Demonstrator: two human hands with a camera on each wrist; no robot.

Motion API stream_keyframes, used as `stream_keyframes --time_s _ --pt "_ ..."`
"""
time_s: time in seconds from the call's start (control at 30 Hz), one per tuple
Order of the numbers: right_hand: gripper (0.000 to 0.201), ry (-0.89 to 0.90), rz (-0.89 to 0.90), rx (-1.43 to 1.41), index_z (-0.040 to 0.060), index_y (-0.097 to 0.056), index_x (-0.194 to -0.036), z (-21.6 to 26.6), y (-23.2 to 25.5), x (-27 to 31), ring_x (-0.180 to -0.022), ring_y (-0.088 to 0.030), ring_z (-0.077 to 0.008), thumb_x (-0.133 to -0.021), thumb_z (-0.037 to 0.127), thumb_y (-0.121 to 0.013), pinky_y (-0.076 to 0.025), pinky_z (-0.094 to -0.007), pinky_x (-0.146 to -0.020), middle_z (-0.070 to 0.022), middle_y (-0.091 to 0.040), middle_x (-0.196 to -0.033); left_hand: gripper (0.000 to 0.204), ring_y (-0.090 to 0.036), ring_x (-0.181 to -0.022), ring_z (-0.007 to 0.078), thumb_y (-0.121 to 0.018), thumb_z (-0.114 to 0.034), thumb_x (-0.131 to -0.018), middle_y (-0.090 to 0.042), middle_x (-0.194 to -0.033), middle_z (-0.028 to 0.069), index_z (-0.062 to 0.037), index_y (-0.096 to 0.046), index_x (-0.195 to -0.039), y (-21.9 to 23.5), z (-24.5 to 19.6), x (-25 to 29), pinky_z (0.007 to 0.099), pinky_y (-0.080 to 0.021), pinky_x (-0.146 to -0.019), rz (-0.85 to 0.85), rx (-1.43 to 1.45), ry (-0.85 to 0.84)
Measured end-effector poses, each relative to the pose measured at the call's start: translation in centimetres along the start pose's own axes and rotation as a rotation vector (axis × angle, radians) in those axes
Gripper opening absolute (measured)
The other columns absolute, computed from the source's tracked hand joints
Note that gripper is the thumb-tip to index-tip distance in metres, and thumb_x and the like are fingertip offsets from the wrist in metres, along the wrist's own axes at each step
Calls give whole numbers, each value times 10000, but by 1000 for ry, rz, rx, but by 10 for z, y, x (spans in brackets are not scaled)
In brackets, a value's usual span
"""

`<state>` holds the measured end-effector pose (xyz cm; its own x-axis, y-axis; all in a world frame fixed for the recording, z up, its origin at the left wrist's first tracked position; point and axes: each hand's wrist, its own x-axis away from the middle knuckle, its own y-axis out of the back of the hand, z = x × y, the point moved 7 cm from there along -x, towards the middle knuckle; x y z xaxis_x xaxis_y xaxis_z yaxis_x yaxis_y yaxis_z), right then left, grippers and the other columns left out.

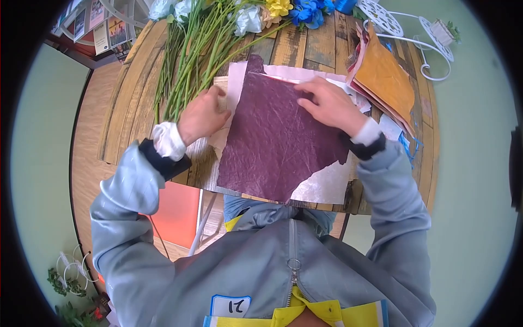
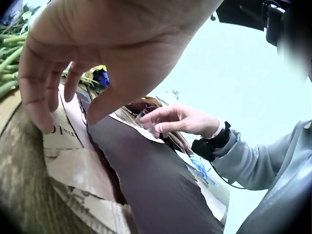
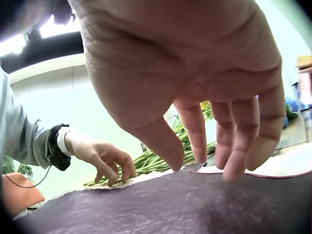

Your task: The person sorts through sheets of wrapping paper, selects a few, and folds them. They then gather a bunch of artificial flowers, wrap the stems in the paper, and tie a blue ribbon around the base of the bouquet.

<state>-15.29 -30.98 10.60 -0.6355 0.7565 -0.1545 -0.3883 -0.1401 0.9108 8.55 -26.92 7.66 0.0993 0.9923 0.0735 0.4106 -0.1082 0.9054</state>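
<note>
Tabletop (image 1: 128, 109) bears purple paper (image 1: 278, 136) toward six o'clock, with flower stems (image 1: 190, 68) at its eleven. At the paper's ten, the left hand (image 1: 201, 116) bends loosely, thumb apart; at one, the right hand (image 1: 331, 104) has parted digits, contact unclear.

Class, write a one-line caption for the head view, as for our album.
Two hands hover around a crinkled purple sheet beside long green stems.

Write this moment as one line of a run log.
left hand: open, beside purple sheet's left edge | right hand: open, at its upper right edge | contact: cannot tell | beyond left hand: green stems
</note>
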Motion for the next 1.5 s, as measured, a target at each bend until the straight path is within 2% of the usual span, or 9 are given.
stream_keyframes --time_s 0.13,0.23,0.57,0.83,0.93,1.1,1.2,1.37,1.5 --pt "274 -266 97 -93 82 -640 -1022 -26 17 46 -840 -601 -271 -798 238 -617 -466 -373 -733 -100 -622 -853 349 -618 -639 219 -649 -222 -809 -637 -755 138 23 -560 -1040 -10 4 19 332 -485 -587 343 93 96" --pt "283 -400 65 -63 82 -639 -1025 -49 32 80 -757 -607 -266 -794 245 -625 -464 -368 -675 -83 -629 -757 312 -644 -808 290 -659 -251 -778 -652 -872 190 2 -627 -958 -19 9 15 346 -497 -716 366 266 184" --pt "385 -748 -23 -150 28 -615 -1087 -99 26 161 -771 -621 -322 -799 283 -621 -482 -375 -706 -133 -651 -824 443 -621 -688 158 -609 -329 -853 -646 -837 127 70 -608 -1046 -31 0 -4 275 -495 -564 390 456 241" --pt "448 -592 -96 -73 79 -536 -1203 -84 27 137 -839 -596 -308 -809 281 -603 -467 -390 -744 -119 -603 -937 446 -553 -613 95 -520 -402 -907 -584 -784 50 35 -571 -978 -26 -9 8 238 -478 -482 447 528 410" --pt "464 -557 -102 -4 108 -501 -1244 -82 26 132 -877 -583 -316 -816 263 -593 -462 -396 -762 -131 -578 -971 416 -536 -613 104 -554 -395 -892 -575 -771 43 18 -565 -938 -21 -8 12 264 -471 -471 337 488 413" --pt "475 -548 -66 28 132 -476 -1268 -88 20 128 -879 -576 -328 -820 248 -586 -459 -407 -761 -146 -559 -994 360 -628 -703 211 -662 -247 -807 -634 -783 138 49 -566 -988 -32 -6 1 317 -497 -624 356 243 113" --pt "485 -449 -106 45 120 -480 -1268 -85 21 128 -868 -580 -324 -811 236 -595 -455 -406 -758 -149 -571 -967 312 -633 -716 233 -665 -208 -792 -640 -797 148 39 -576 -962 -32 -11 -2 330 -492 -670 269 248 116" --pt "438 -671 -124 -189 61 -548 -1199 -95 25 147 -734 -612 -290 -802 235 -616 -477 -364 -701 -124 -636 -840 293 -632 -723 245 -658 -207 -799 -642 -800 157 52 -586 -914 -33 -16 -6 336 -488 -673 224 252 72" --pt "371 -652 -137 -216 51 -604 -1128 -91 27 161 -621 -589 -185 -784 187 -644 -476 -302 -621 -82 -629 -798 355 -627 -708 243 -642 -293 -813 -635 -759 155 60 -607 -816 -28 -21 -8 341 -481 -665 218 313 96"
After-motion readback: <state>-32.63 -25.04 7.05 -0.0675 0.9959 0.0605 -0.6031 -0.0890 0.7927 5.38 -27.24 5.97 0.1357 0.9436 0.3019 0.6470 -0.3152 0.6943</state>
